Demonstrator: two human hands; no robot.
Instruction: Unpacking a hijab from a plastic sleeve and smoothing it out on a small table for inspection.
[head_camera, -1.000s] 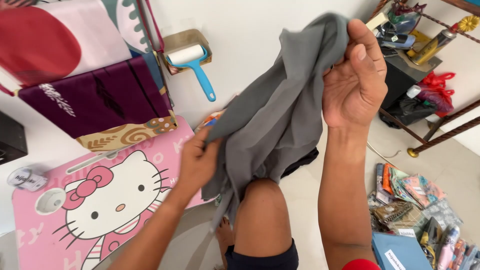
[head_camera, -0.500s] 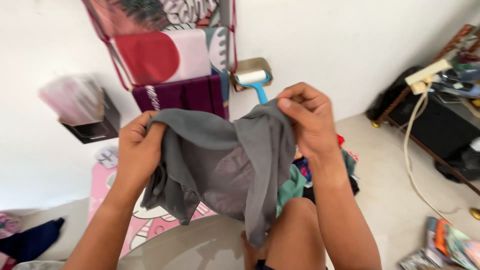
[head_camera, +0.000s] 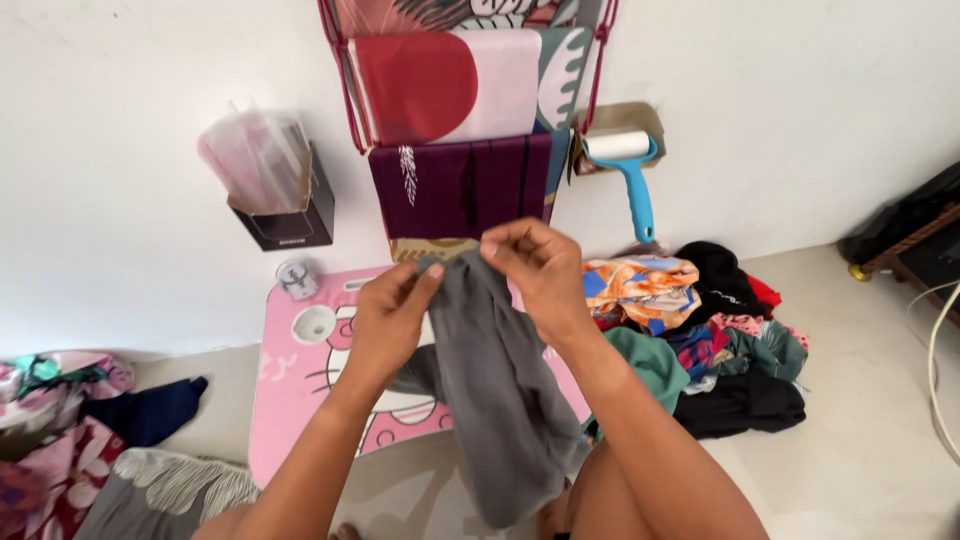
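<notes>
Lying far out to the left of the left hand (head_camera: 392, 318), a heap of patterned and dark blue cloths (head_camera: 70, 420) rests on the floor. Up and to the left of that hand, a black wall holder (head_camera: 290, 222) carries a bundle of clear plastic bags (head_camera: 255, 155). Just left of the hand, a small clear jar (head_camera: 297, 279) stands on the far corner of the pink desk (head_camera: 285, 400), which spreads out beneath both forearms.

The left hand is pressed together, its thumb and fingertips pinching one upper corner of the grey cloth (head_camera: 495, 400). The cloth hangs straight down from the two hands, in front of the desk, its lower end reaching down between the person's knees. Above both hands, folded fabrics in red and cream (head_camera: 450, 85) and dark purple (head_camera: 460, 185) hang on a rack against the white wall.

The right hand (head_camera: 535, 268) sits just beside the left one, a little higher, and is likewise closed, pinching the other upper corner of the grey cloth between thumb and fingers. Up and to the right of it, a blue-handled lint roller (head_camera: 630, 170) hangs on the wall. To the right of the right hand, a pile of mixed coloured clothes (head_camera: 710, 330) lies on the floor, with a black one nearest the person.
</notes>
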